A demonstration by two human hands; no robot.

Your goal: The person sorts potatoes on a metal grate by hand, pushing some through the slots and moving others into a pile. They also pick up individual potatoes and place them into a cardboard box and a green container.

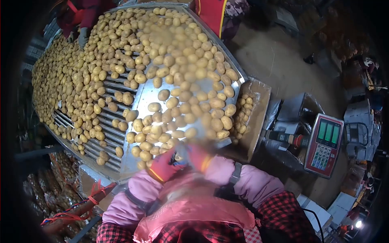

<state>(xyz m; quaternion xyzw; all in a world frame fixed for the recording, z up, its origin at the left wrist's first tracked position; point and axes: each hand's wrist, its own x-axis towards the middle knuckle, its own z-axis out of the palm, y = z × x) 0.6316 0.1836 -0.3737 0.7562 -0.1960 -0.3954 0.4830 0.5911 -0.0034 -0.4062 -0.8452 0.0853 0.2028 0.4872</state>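
Note:
Many potatoes lie loose on a metal sorting table, partly on its smooth steel plate. My left hand, in a red and grey work glove, is at the near edge of the plate beside the closest potatoes. Its fingers look curled inward; what they hold, if anything, is hidden. Close against it is my right hand in a similar glove. A blur covers its fingers, so their position and anything in them cannot be made out. Pink sleeves cover both forearms.
Dark roller bars span the table's left part. A cardboard box holding potatoes stands at its right end. A red scale is farther right. Across the table, a co-worker's gloved hand is among potatoes; another person's red apron shows.

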